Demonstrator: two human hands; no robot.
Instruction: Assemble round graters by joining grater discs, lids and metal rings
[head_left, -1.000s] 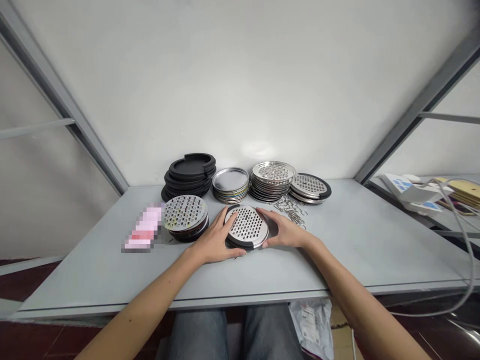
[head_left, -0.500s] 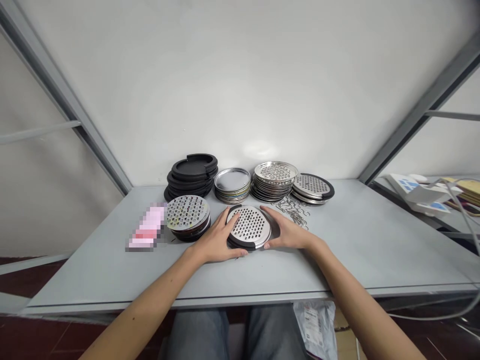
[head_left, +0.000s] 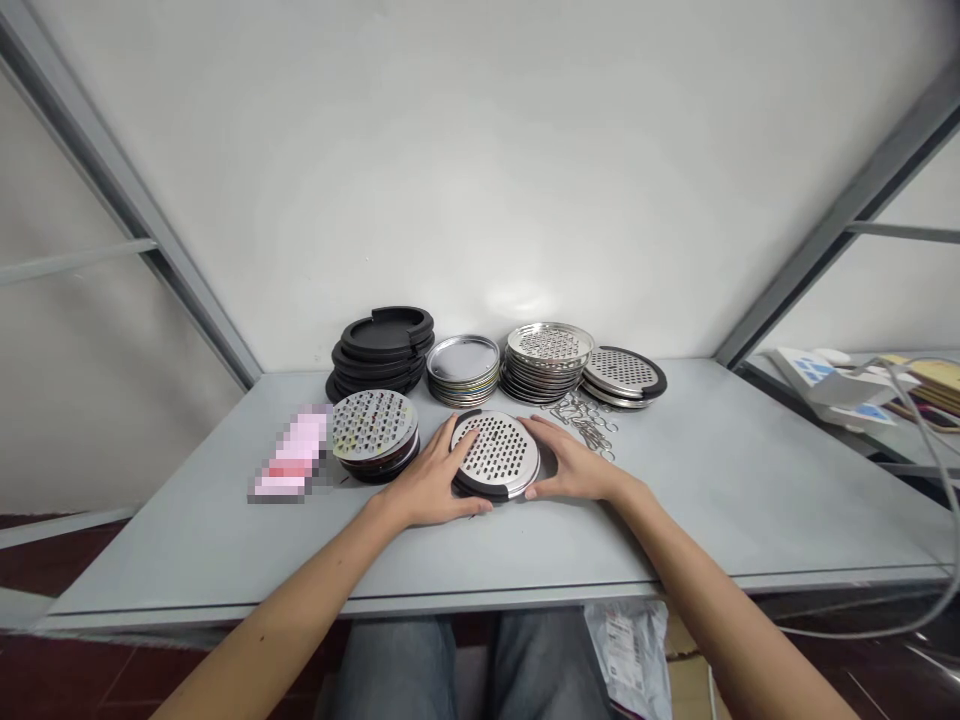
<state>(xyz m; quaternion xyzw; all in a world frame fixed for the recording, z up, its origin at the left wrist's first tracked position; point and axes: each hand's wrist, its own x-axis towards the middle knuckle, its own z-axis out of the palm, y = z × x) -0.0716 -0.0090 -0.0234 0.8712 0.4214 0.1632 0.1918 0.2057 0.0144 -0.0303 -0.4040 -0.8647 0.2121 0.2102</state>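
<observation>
A round metal grater [head_left: 496,455] with a black rim along its left side lies on the grey table in front of me. My left hand [head_left: 431,484] grips its left edge, the index finger resting over the perforated face and the thumb low at the front. Curved around the right edge is my right hand [head_left: 568,460], with fingers at the far side and thumb at the near side. Left of my left hand stands a stack of perforated grater discs [head_left: 375,428]. Several small metal rings and clips [head_left: 589,420] lie loose behind my right hand.
Along the wall stand stacked black rims [head_left: 386,350], plain metal discs [head_left: 463,362], and rimmed grater plates [head_left: 550,350]. More black-rimmed graters [head_left: 624,375] are stacked to their right. A blurred pink item [head_left: 292,455] lies at left. Metal frame posts [head_left: 840,220] flank the table.
Both hands keep the same hold on the grater. The whole view has shifted very slightly; nothing on the table has visibly moved.
</observation>
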